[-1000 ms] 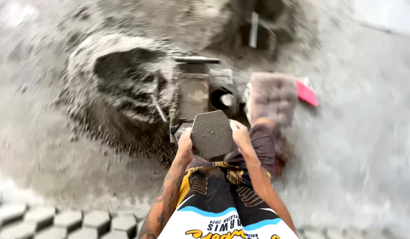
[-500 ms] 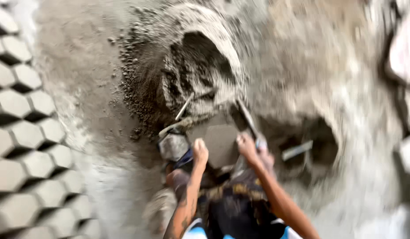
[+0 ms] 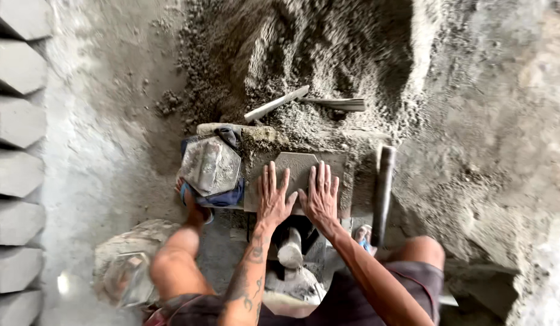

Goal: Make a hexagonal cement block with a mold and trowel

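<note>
Head view shows my left hand (image 3: pixel 273 196) and right hand (image 3: pixel 321 193) both spread flat, fingers wide, pressing side by side on a grey hexagonal plate (image 3: pixel 297 169) set in a mould press (image 3: pixel 337 175). Just left of my left hand lies a second hexagonal block (image 3: pixel 210 165) (on blue cloth). Beyond the fingertips, a trowel (image 3: pixel 304 101) rests on a pile of damp mix (image 3: pixel 304 54). Right of my right hand stands a dark lever (image 3: pixel 382 193).

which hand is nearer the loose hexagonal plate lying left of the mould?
Left. The left hand lies flat on the mould top, just right of the hexagonal plate; the right hand lies beside it, farther right.
</note>
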